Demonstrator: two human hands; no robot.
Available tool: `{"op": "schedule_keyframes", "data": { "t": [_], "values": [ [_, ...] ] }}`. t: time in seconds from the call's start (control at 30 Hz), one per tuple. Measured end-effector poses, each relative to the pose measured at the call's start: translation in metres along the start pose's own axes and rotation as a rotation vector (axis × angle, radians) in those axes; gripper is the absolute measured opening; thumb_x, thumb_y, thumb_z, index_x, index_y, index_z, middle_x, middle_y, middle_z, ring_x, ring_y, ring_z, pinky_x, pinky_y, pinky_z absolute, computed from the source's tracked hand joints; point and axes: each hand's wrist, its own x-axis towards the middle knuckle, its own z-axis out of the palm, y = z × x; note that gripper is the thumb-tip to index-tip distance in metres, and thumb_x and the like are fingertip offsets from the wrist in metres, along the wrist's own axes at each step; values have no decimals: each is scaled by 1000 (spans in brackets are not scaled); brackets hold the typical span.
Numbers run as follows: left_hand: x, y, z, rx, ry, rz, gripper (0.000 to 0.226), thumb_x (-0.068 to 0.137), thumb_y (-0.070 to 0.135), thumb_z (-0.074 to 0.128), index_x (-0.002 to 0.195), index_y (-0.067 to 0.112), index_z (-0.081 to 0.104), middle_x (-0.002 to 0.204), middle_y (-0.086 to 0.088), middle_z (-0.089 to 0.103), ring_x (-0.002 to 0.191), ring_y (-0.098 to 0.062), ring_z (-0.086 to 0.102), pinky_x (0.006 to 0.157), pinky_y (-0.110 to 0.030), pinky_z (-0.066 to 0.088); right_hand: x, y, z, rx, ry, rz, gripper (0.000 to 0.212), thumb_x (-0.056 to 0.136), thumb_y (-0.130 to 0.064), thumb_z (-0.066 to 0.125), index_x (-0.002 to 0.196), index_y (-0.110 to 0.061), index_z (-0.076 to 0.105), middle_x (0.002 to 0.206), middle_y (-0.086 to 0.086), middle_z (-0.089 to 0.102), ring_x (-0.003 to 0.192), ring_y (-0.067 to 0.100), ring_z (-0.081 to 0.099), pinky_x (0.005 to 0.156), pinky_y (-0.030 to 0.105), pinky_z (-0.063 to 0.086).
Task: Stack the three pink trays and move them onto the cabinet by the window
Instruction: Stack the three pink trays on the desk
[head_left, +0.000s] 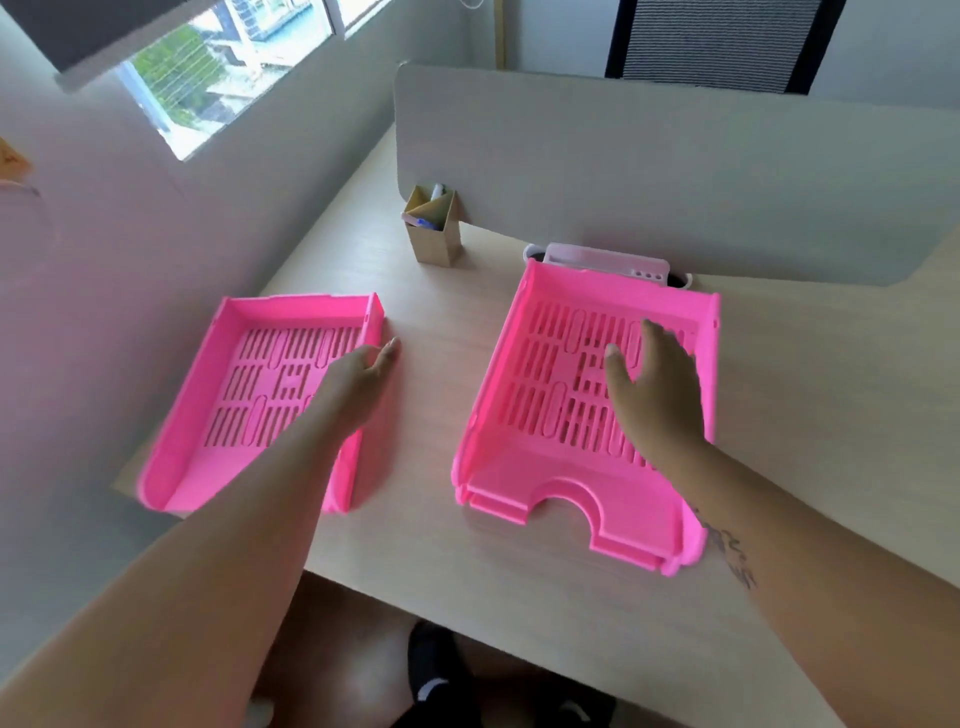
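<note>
A single pink tray (244, 395) lies on the left part of the wooden desk (426, 545), its left side hanging over the desk's edge. My left hand (366, 371) hovers over that tray's right wall, fingers apart, holding nothing. On the right stands a pink stack of two trays (545, 431), one nested on the other. My right hand (654, 384) is spread above the upper tray's slotted floor, fingers apart and empty. The cabinet is out of view.
A cardboard pen holder (434, 228) stands at the back of the desk. A grey divider panel (675, 171) runs along the far edge, with a pale plastic organiser (605, 260) at its foot. A window (218, 73) is at upper left, a black chair (722, 41) beyond the divider.
</note>
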Motion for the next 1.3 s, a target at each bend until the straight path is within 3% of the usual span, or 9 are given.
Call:
{"op": "schedule_keyframes", "data": {
  "t": [0.1,0.17,0.3,0.43,0.57,0.77,0.87,0.93,1.3],
  "values": [
    [-3,-37,-31,97,30,-40,53,101,49,36,105,2,61,106,-23,67,80,-27,58,70,-36,44,-7,-49,40,-34,-112,-133,58,100,-35,44,148,-4,38,149,15,47,141,29,40,119,45,30],
    [-6,-64,-52,130,70,-99,57,99,44,46,136,1,48,136,-22,56,116,-34,58,96,-46,46,-12,-85,67,-32,-160,-187,59,97,-31,49,148,-2,39,152,16,44,143,31,37,120,44,27],
    [-4,-124,-95,222,158,-133,60,83,51,56,125,8,52,120,-16,61,109,-36,58,93,-51,51,-24,-159,119,25,-226,-228,60,92,-23,55,146,0,42,151,17,45,142,32,38,119,46,27],
    [-1,-181,-122,309,163,-268,76,86,45,62,145,7,34,151,-17,38,136,-36,38,110,-53,35,-35,-202,167,30,-308,-181,64,95,-28,51,152,-7,34,159,11,36,148,26,29,122,43,23],
    [0,-220,-129,222,143,-300,57,83,40,69,126,12,43,119,-10,58,107,-33,60,88,-54,54,-47,-215,201,-17,-409,-90,68,96,-31,48,156,-8,24,163,9,27,151,23,22,122,41,23],
    [-2,-252,-110,163,99,-326,55,91,31,61,140,18,40,129,-7,59,108,-28,63,83,-48,57,-62,-218,235,-23,-528,114,71,97,-28,49,157,-7,18,163,10,25,146,27,32,116,42,35],
    [-1,-261,-102,125,156,-365,28,100,19,44,124,7,51,112,-14,65,85,-27,61,65,-37,47,-65,-219,249,49,-514,232,36,95,-14,47,128,0,53,131,23,58,103,33,60,87,40,52],
    [2,-259,-105,124,207,-333,24,101,18,40,113,4,55,96,-12,64,74,-24,55,60,-33,39,-64,-221,251,107,-447,290,22,92,-7,42,105,2,58,103,21,66,81,30,57,67,36,47],
    [22,-156,-144,73,331,-70,17,95,9,49,96,-1,62,75,-10,61,57,-24,50,51,-28,31,-13,-222,156,205,-223,210,14,93,-6,43,80,-11,46,72,2,46,62,20,46,45,25,27]
  ]
}}
